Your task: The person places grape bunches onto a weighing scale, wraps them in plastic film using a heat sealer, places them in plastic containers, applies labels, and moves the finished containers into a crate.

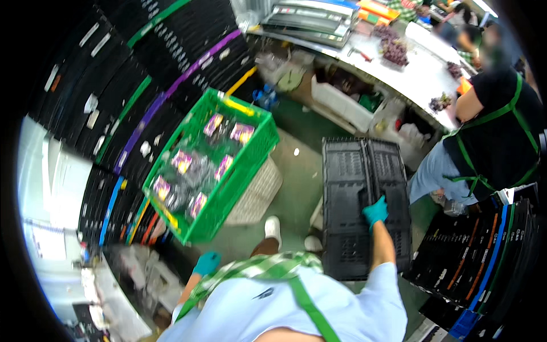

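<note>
Where the left hand (207, 263) hangs, stacked crates (145, 117) stand at eleven o'clock and the green crate (253, 145) lies at twelve, just beyond the fingertips, with labelled clear packs (182, 161) inside. Nothing shows in that hand; how far its fingers are spread cannot be told. To its right, the black crate (347, 228) lies directly under the right hand (375, 212), reaching out from it toward both twelve and six o'clock. The teal-gloved hand touches the crate near its middle, at the lengthwise seam; whether the fingers are closed on it cannot be told. A co-worker (493, 131) stands at two o'clock from that hand.
</note>
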